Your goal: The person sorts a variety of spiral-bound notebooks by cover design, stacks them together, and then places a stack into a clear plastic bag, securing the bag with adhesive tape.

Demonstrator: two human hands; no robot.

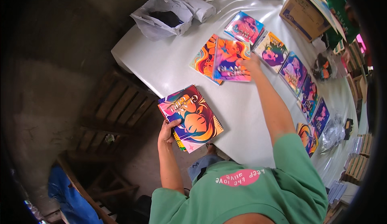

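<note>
My left hand (168, 131) grips a small stack of spiral notebooks (193, 117) at the table's near edge, thumb over the top cover. That cover shows a colourful illustrated face, and yellow and green edges peek out beneath it. Reaching across the table, my right hand (252, 64) holds the right edge of a pink, orange and blue notebook (231, 61), which looks slightly blurred. Partly under it lies an orange illustrated notebook (204, 59). Just beyond is a blue and pink notebook (244, 27). My right fingertips are partly hidden.
Several more notebooks (294, 71) run in a row down the right side of the white-covered table (151, 59). A white plastic bag (147, 22) stands far left, a cardboard box (304, 14) far right beside a person in green (334, 0). A wooden chair (117, 103) is at left.
</note>
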